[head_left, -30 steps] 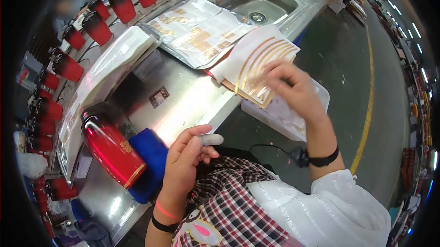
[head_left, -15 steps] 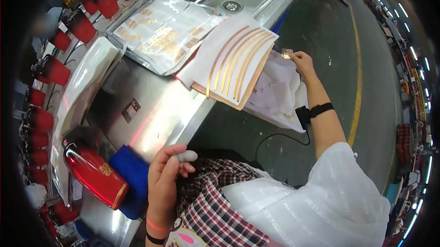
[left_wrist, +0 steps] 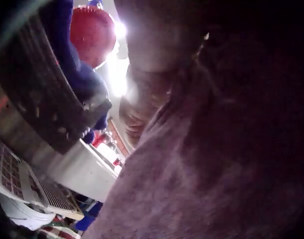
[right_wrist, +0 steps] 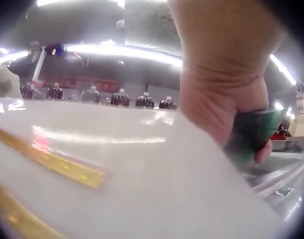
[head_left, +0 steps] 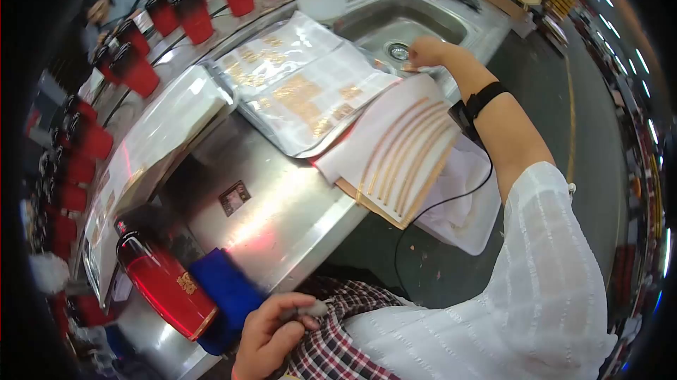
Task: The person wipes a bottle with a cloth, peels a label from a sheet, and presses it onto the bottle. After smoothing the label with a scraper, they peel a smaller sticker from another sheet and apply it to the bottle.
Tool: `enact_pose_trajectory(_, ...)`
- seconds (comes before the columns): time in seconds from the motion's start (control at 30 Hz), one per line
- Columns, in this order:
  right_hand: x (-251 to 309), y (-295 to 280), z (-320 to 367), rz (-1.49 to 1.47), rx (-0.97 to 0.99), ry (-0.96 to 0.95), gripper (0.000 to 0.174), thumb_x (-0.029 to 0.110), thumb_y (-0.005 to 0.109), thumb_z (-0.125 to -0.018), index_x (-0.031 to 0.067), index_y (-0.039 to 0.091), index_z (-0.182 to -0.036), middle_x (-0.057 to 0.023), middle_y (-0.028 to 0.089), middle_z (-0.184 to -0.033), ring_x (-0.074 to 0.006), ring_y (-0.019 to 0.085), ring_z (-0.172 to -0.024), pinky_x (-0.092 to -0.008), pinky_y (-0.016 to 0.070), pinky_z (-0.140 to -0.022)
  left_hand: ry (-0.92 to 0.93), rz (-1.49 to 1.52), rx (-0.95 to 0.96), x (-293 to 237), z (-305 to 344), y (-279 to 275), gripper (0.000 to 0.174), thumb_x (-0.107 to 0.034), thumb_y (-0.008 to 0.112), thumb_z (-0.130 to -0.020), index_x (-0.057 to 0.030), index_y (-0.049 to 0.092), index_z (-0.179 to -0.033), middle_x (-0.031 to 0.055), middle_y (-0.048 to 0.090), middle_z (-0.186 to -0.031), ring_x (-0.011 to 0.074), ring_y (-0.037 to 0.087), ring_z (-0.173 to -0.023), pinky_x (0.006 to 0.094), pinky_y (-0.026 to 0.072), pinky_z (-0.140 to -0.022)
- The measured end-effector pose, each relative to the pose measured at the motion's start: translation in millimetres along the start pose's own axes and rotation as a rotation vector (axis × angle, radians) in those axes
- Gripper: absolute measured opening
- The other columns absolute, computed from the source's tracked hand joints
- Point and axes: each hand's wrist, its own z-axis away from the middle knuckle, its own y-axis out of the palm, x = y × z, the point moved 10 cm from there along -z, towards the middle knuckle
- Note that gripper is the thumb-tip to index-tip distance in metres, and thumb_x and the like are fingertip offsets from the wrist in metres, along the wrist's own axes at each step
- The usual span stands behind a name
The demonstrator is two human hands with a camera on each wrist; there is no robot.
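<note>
My right hand (head_left: 427, 53) is over the steel sink (head_left: 430, 17), its fingers bent downward. In the right wrist view its fingers pinch a blurred, dark translucent decal film (right_wrist: 256, 130). Partly under that forearm lies a paper sheet (head_left: 430, 144) with curved gold strips on a brown board. My left hand (head_left: 271, 338) stays low by the checked apron, loosely curled, with a grey finger cot (head_left: 315, 308) on one finger. Close to it, a glossy red bottle (head_left: 166, 285) with a gold emblem lies tilted on a blue cloth (head_left: 227, 288).
A tray (head_left: 278, 137) lined with clear sheets of gold decals stands between bottle and sink. A white bowl (head_left: 321, 1) is behind it. Below the board is a white bin (head_left: 479, 228). Several red-black bottles (head_left: 134, 73) line the back. A wrist cable (head_left: 441, 204) hangs in front.
My right hand moves from the gold strips out to the right, pinching a small gold-printed clear decal, then back left and away to the sink. My left hand stays loosely curled near the apron.
</note>
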Motion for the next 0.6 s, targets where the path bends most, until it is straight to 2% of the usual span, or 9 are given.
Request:
enact_pose_trajectory(0.07, -1.3, 28.7, -21.4, 0.252, 0.213, -0.015, 0.022, 0.021, 0.069, -0.077, 0.007, 0.076, -0.093, -0.0159, 0.073, -0.097, -0.0336, 0.069, -0.086, -0.0438, 0.0529, -0.076, 0.066, 0.034, -0.047, -7.8, 14.8, -14.8, 0.042, -0.014, 0.059, -0.086, 0.0077, 0.054, -0.122, 0.0199, 0.067, -0.11, 0.0192, 0.065, -0.09, 0.0292, 0.0505, -0.083)
enact_pose_trajectory(0.13, -49.0, 49.5, -32.6, 0.303, 0.204, 0.273, 0.025, 0.02, 0.068, -0.076, 0.007, 0.076, -0.096, -0.0143, 0.073, -0.097, -0.0338, 0.07, -0.089, -0.0441, 0.0534, -0.078, 0.123, 0.06, -0.14, -15.1, 31.4, -28.5, 0.046, -0.022, 0.063, -0.086, 0.0075, 0.055, -0.12, 0.0204, 0.068, -0.108, 0.0195, 0.066, -0.088, 0.0285, 0.0505, -0.082)
enact_pose_trajectory(0.2, -41.8, 47.7, -15.2, 0.189, 0.384, 0.432, 0.034, 0.024, 0.072, -0.08, 0.011, 0.074, -0.112, -0.0124, 0.069, -0.12, -0.0323, 0.067, -0.109, -0.0461, 0.0542, -0.086, 0.175, 0.09, -0.267, -22.7, 48.3, -39.1, 0.051, -0.032, 0.067, -0.087, 0.0073, 0.055, -0.118, 0.021, 0.068, -0.107, 0.0197, 0.066, -0.086, 0.0279, 0.0503, -0.081)
enact_pose_trajectory(0.3, -66.5, 81.5, -32.2, 0.17, 0.546, 0.42, 0.031, 0.023, 0.069, -0.084, 0.0095, 0.073, -0.111, -0.0122, 0.068, -0.123, -0.0333, 0.065, -0.112, -0.0462, 0.0536, -0.089, 0.158, 0.189, -0.218, -33.0, 53.5, -37.9, 0.046, -0.027, 0.066, -0.094, 0.0021, 0.055, -0.128, 0.0113, 0.065, -0.112, 0.0153, 0.058, -0.094, 0.0256, 0.045, -0.083)
enact_pose_trajectory(0.33, -65.4, 75.0, -41.7, 0.205, 0.438, 0.341, 0.029, 0.023, 0.068, -0.085, 0.0094, 0.074, -0.11, -0.0126, 0.068, -0.122, -0.0338, 0.065, -0.111, -0.0458, 0.0533, -0.089, 0.133, 0.226, -0.22, -26.2, 57.3, -41.5, 0.055, -0.031, 0.069, -0.093, 0.0094, 0.052, -0.127, 0.0198, 0.061, -0.127, 0.0191, 0.06, -0.103, 0.0293, 0.0444, -0.092)
enact_pose_trajectory(0.4, -44.0, 47.7, -48.0, 0.273, 0.228, 0.184, 0.026, 0.023, 0.066, -0.087, 0.0091, 0.074, -0.108, -0.0133, 0.068, -0.12, -0.0346, 0.065, -0.109, -0.0451, 0.0528, -0.09, 0.13, 0.197, -0.22, -28.7, 51.8, -42.3, 0.057, -0.033, 0.069, -0.092, 0.0071, 0.051, -0.13, 0.0177, 0.063, -0.124, 0.0183, 0.06, -0.101, 0.0283, 0.0444, -0.091)
enact_pose_trajectory(0.47, 8.5, -28.3, -18.7, 0.277, -0.102, 0.244, 0.023, 0.021, 0.064, -0.088, 0.0101, 0.074, -0.107, -0.0155, 0.067, -0.114, -0.0353, 0.064, -0.103, -0.0422, 0.0518, -0.092, 0.164, 0.127, -0.238, -28.6, 47.5, -46.3, 0.059, -0.037, 0.069, -0.09, 0.0062, 0.052, -0.126, 0.0184, 0.065, -0.117, 0.0187, 0.062, -0.095, 0.0278, 0.0463, -0.086)
enact_pose_trajectory(0.57, 70.8, -71.1, 1.5, 0.093, -0.257, -0.154, 0.022, 0.021, 0.067, -0.087, 0.0127, 0.074, -0.106, -0.0169, 0.066, -0.11, -0.034, 0.063, -0.101, -0.0402, 0.0503, -0.096, 0.228, 0.023, -0.246, -14.3, 38.3, -59.0, 0.064, -0.047, 0.07, -0.086, 0.0068, 0.054, -0.118, 0.0219, 0.068, -0.107, 0.0206, 0.066, -0.086, 0.0283, 0.0505, -0.079)
enact_pose_trajectory(0.6, 86.5, -66.1, 2.8, -0.151, -0.18, -0.303, 0.027, 0.027, 0.073, -0.082, 0.0142, 0.075, -0.105, -0.0159, 0.066, -0.114, -0.0341, 0.057, -0.115, -0.0487, 0.0477, -0.1, 0.213, 0.03, -0.218, -8.5, 37.4, -63.1, 0.068, -0.049, 0.071, -0.085, 0.007, 0.054, -0.119, 0.022, 0.068, -0.107, 0.0212, 0.066, -0.086, 0.0288, 0.0508, -0.079)
